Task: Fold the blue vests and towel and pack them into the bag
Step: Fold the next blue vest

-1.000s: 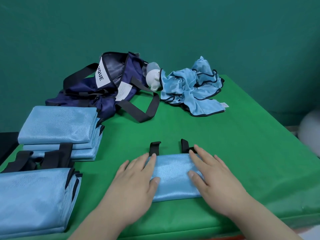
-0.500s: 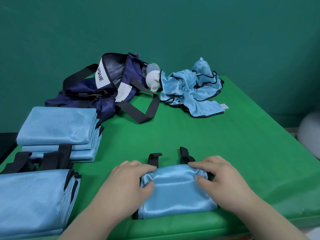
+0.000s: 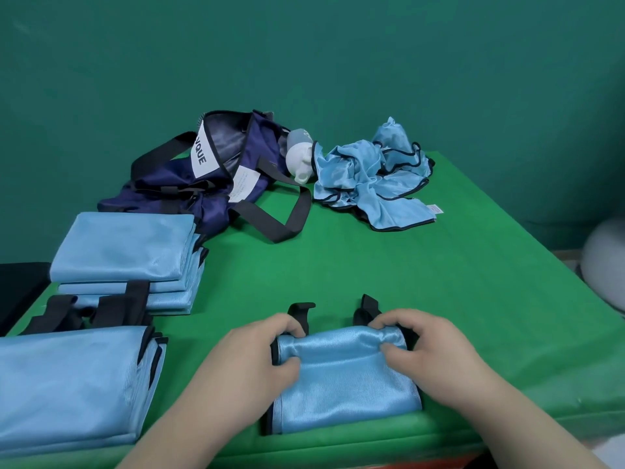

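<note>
While both hands pinch its far fold, the blue vest [image 3: 345, 384] lies on the green surface [image 3: 406, 275].
Fingers curled, left grip [image 3: 257, 363] and right grip [image 3: 433, 353] each hold a corner.

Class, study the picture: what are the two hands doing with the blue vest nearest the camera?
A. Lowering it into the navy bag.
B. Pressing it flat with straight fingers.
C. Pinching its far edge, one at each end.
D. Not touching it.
C: the left hand and right hand curl their fingers round the far edge of the vest, which lies on the table.
</note>
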Demonstrator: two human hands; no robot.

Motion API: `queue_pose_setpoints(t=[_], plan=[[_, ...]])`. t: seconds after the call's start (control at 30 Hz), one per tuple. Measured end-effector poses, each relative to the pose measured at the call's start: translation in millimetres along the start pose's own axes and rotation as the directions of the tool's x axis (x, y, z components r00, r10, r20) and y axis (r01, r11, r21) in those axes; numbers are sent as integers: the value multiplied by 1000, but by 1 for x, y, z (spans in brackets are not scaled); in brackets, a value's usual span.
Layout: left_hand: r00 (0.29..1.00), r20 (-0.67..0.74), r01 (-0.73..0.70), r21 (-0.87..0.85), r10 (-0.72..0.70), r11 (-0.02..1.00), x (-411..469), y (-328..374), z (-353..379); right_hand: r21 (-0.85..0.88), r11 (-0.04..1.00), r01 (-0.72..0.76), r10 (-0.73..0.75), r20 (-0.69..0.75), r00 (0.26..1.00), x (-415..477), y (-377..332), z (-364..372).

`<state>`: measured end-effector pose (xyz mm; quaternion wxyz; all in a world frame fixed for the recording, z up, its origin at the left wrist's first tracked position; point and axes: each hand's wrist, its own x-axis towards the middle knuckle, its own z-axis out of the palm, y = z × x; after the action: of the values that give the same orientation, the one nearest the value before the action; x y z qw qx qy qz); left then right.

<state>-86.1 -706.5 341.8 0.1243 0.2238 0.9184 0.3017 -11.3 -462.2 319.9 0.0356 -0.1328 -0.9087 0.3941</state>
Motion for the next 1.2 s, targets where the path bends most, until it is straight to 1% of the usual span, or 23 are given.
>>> queue_pose_setpoints(t=[0.13, 0.27, 0.4, 0.53, 0.7, 0.8, 0.87, 0.93, 1.0, 1.07, 1.13, 1.2], plan=[[999, -7, 42, -264, -45, 964, -11, 2, -14, 255, 967, -29, 35, -22, 999, -10, -12, -4], [996, -53, 42, -403, -70, 914, -38, -2, -43, 446, 895, -10, 10, 1, 1000, -22, -43, -2], [980, -142, 62, -445, -139, 893, -75, -24, -93, 527, 849, 45, -75, 36, 997, -25, -93, 24], [931, -287, 69, -468, -225, 881, -104, -54, -144, 563, 821, 92, -149, 56, 987, -21, -156, 61], [885, -352, 117, -469, -306, 876, -111, -108, -194, 601, 794, 92, -143, 37, 989, -7, -224, 110], [860, -361, 176, -454, -360, 874, -99, -140, -208, 540, 837, 88, -118, 21, 993, 4, -246, 139], [864, -336, 220, -418, -375, 881, -89, -158, -206, 461, 884, 79, -96, 13, 995, 11, -251, 158], [881, -293, 266, -343, -372, 901, -81, -173, -197, 303, 948, 99, -112, 24, 993, 14, -248, 174], [882, -286, 311, -243, -375, 919, -77, -183, -186, 149, 978, 145, -150, 25, 988, 14, -241, 186], [878, -307, 315, -206, -366, 927, -77, -186, -180, 109, 979, 174, -176, 8, 984, 12, -236, 191], [875, -359, 289, -152, -325, 945, -79, -187, -179, 85, 975, 203, -203, -6, 979, 12, -234, 192], [862, -399, 268, -165, -312, 949, -82, -187, -176, 84, 974, 212, -210, -32, 977, 14, -234, 191]])
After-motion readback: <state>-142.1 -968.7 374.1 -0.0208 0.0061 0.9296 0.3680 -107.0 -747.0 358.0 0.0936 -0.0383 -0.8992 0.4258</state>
